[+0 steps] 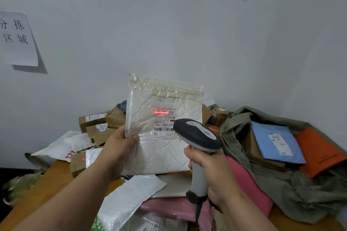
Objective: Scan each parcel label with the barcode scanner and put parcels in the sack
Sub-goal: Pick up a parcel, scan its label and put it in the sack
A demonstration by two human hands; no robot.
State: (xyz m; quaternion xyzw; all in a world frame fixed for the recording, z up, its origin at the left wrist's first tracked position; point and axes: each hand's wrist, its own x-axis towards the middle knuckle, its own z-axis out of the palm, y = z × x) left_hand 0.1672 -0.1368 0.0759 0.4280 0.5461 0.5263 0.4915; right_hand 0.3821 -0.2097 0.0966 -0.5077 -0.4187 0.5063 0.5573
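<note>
My left hand [120,149] grips the left edge of a white padded parcel [161,148] and holds it upright above the table. Its label [166,120] faces me, and a red scan line falls across the label's upper part. My right hand [210,172] grips the handle of a grey barcode scanner [197,137], whose head points at the label from just right of it. At the right lies an open olive-green sack [272,180] with a blue parcel [276,142], an orange parcel [319,154] and a brown box inside.
Loose parcels cover the wooden table [50,178]: brown boxes [97,124] at the back, white bags [67,144] on the left, a pink bag [246,180] and a white padded mailer [127,199] in front. A paper sign [16,39] hangs on the wall.
</note>
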